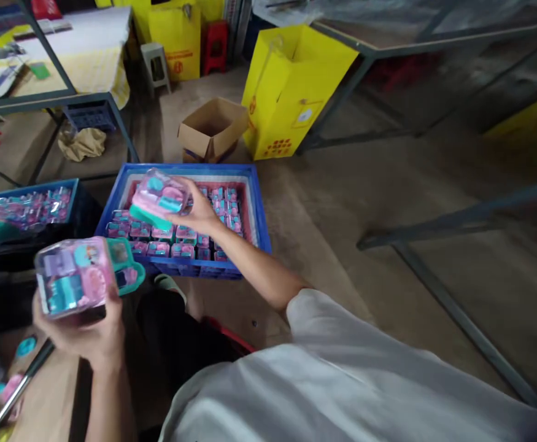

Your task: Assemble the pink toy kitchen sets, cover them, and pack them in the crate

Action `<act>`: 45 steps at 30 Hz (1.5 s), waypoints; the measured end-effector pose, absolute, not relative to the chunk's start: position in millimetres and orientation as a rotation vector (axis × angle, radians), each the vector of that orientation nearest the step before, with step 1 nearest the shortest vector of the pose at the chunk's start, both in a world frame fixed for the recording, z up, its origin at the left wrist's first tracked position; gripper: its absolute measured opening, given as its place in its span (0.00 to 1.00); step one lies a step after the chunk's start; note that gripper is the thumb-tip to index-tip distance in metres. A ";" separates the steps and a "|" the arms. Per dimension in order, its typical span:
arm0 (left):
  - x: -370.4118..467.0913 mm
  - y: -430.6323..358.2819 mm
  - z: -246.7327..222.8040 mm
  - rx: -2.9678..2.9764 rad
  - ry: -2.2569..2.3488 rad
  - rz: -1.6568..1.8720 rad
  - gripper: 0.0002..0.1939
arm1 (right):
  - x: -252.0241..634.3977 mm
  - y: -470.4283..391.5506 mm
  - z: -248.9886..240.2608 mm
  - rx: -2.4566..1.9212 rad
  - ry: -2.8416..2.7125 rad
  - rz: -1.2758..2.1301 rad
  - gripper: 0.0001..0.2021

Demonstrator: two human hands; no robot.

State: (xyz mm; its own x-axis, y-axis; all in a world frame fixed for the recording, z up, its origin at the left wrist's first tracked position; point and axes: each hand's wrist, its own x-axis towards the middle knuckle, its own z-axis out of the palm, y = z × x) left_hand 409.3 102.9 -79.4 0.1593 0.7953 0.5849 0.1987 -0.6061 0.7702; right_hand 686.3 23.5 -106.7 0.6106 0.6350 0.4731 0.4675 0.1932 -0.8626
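My left hand (pixel 86 331) is closed around a clear plastic case (pixel 75 276) with pink, purple and teal pieces inside. A teal tray (pixel 127 270) sticks out at that case's right side; I cannot tell whether the two are joined. Over the blue crate (pixel 263 215), my right hand (pixel 199 209) grips a similar clear case (pixel 160 193) with a pink and teal base, held tilted. Below it, rows of small packed cases (pixel 183 250) fill the crate. Motion slightly blurs both hands.
Left of the crate stands another blue bin (pixel 72 184) full of similar pieces. Behind are an open cardboard box (pixel 213 126) and a tall yellow bag (pixel 291 92). A metal table frame (pixel 424 276) stands at right. A pen-like tool (pixel 22 383) lies on the bench at lower left.
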 end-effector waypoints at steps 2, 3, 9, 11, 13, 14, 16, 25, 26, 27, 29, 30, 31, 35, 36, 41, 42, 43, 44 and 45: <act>441.8 114.8 -104.7 1.862 0.968 1.504 0.48 | 748.2 37.0 -151.2 -1.612 -0.919 0.137 0.46; 455.5 120.7 -118.9 1.850 1.015 1.469 0.47 | 773.5 46.5 -174.4 -1.693 -0.897 0.166 0.45; 494.5 161.3 -187.8 1.898 1.209 1.222 0.47 | 843.8 121.2 -299.4 -1.968 -0.764 0.547 0.46; 500.2 177.5 -199.7 1.955 1.227 1.216 0.46 | 846.9 143.4 -330.7 -1.953 -0.773 0.617 0.46; 506.7 192.9 -208.3 1.999 1.209 1.198 0.46 | 846.6 160.4 -356.8 -1.929 -0.800 0.686 0.48; 510.4 199.7 -212.0 2.009 1.193 1.184 0.46 | 845.8 166.9 -367.9 -1.913 -0.819 0.723 0.48; 518.8 210.5 -218.8 2.023 1.171 1.155 0.47 | 844.1 176.6 -386.0 -1.880 -0.858 0.795 0.50; 564.7 224.9 -232.5 2.033 0.896 1.184 0.47 | 862.2 168.8 -370.4 -1.737 -0.956 1.009 0.54; 571.5 225.2 -233.0 2.052 0.860 1.169 0.47 | 865.0 158.4 -357.3 -1.693 -0.943 0.989 0.52; 579.6 225.1 -233.6 2.071 0.820 1.143 0.47 | 866.5 146.0 -342.7 -1.618 -0.944 0.975 0.49; 599.8 222.8 -235.8 2.115 0.725 1.097 0.46 | 864.3 118.2 -310.8 -1.439 -0.957 0.997 0.44; 611.8 220.5 -237.5 2.148 0.682 1.078 0.45 | 860.2 104.6 -294.8 -1.374 -0.944 1.032 0.43; 624.9 217.3 -239.6 2.190 0.645 1.058 0.45 | 854.4 92.1 -279.8 -1.335 -0.911 1.075 0.43; 675.3 196.5 -251.3 2.343 0.467 0.923 0.47 | 824.7 61.3 -239.8 -1.327 -0.680 1.119 0.44; 684.8 189.7 -254.6 2.373 0.392 0.880 0.46 | 819.2 57.8 -236.4 -1.332 -0.623 1.084 0.43; 711.3 162.5 -270.0 2.470 -0.044 0.708 0.41 | 821.8 46.6 -248.5 -1.348 -0.319 0.874 0.38; 715.1 161.8 -272.2 2.460 -0.111 0.682 0.41 | 827.7 44.2 -253.1 -1.346 -0.275 0.874 0.39; 719.3 163.5 -274.0 2.437 -0.167 0.653 0.41 | 834.8 41.6 -257.5 -1.348 -0.249 0.885 0.41; 724.0 167.4 -275.3 2.408 -0.208 0.615 0.41 | 842.7 39.1 -261.3 -1.359 -0.241 0.899 0.43; 729.4 173.2 -276.4 2.379 -0.234 0.564 0.40 | 851.4 36.8 -264.8 -1.379 -0.248 0.908 0.44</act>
State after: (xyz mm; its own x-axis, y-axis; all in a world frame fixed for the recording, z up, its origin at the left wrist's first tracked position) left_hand 729.4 173.2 -276.4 0.8902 -0.0184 0.4552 -0.3093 -0.7581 0.5741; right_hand 851.4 36.8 -264.8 0.6505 0.6762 -0.3458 -0.4065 -0.0747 -0.9106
